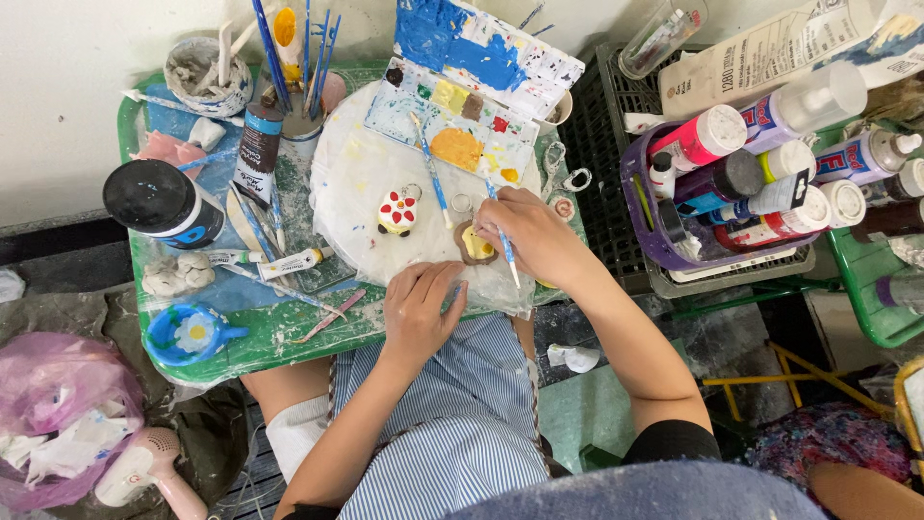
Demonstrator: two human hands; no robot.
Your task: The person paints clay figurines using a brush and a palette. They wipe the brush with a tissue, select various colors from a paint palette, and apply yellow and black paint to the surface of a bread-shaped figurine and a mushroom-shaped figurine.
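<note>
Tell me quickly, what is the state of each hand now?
Left hand: curled at the edge of the white board; whether it holds anything cannot be told.
Right hand: closed on a thin brush.

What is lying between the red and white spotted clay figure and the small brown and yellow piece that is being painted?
In the head view, a blue-handled brush lies slanted between the spotted figure and the brown and yellow piece, with a small metal ring beside it.

A plain white plaster wall (67,106) runs behind a small green plastic desk (279,342) smeared with dried paint. Below lies a grey, stained concrete floor (67,284). A black plastic lattice crate (602,144) stands at the desk's right. Light is soft and even.
</note>
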